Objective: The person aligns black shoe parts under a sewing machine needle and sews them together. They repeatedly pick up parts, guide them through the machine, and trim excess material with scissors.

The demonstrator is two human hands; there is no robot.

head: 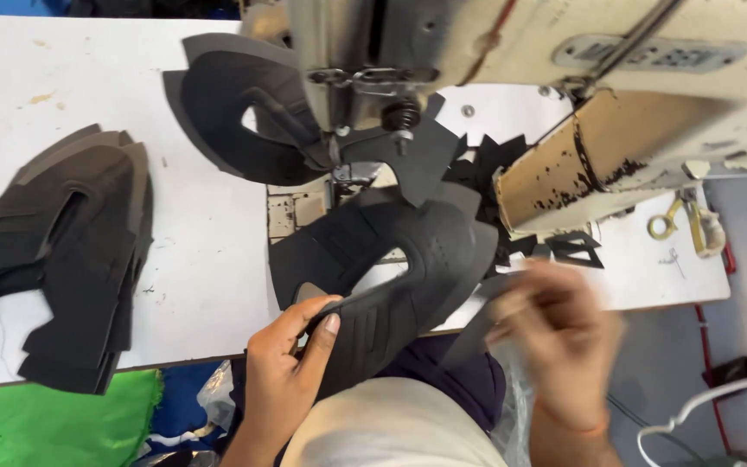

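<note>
- The left hand (pixel 283 380) is pinching the near end of the black shoe piece (pixel 382 268) at the tabletop's (pixel 209 259) front edge.
- The piece is pointing away toward the sewing machine (pixel 512 52).
- The right hand (pixel 555 333) is blurry, fingers closing on a dark strip (pixel 477 324) beside it.

There is one view only, from a camera worn on the person's head. It looks steeply down and slightly forward over the front edge of a white table (pixel 209 285), so the person's lap fills the bottom of the frame and the floor shows past the table's right end. The sewing machine (pixel 564 78) sits so near that its cream arm crowds the whole top right and is cut off by the upper edge. The left hand (pixel 283 376) and the blurred right hand (pixel 559 333) lie low in the frame, close under the lens. The far left of the table is cropped. No second view shares the scene.
</note>
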